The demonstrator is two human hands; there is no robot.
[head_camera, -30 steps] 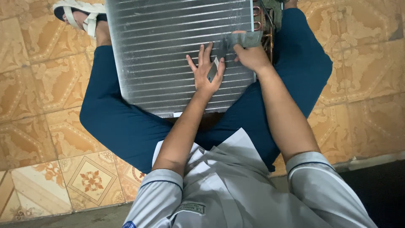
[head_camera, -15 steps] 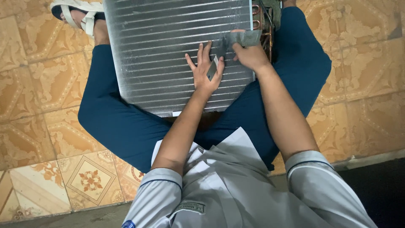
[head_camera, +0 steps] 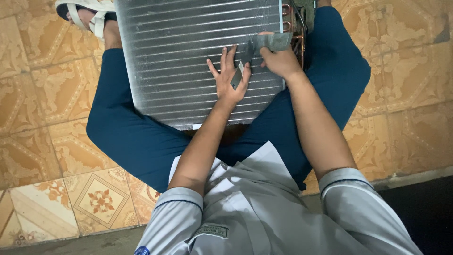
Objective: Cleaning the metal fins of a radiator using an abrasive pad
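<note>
Head cam, steep down, close over lap.

Under your left hand (head_camera: 230, 82): silvery finned metal coil panel (head_camera: 188, 56), ridged, dull sheen. In your right hand (head_camera: 281, 61): flat grey comb-like tool (head_camera: 257, 52), matt; material unclear. Just beyond that hand: glossy copper tube bends (head_camera: 286, 14). Below both hands: smooth matt blue cloth trousers (head_camera: 137, 137). Around: glazed ochre patterned floor tiles (head_camera: 33, 94).

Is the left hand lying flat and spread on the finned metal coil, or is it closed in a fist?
Spread. The left hand lies palm down on the finned coil, fingers apart and extended.
</note>
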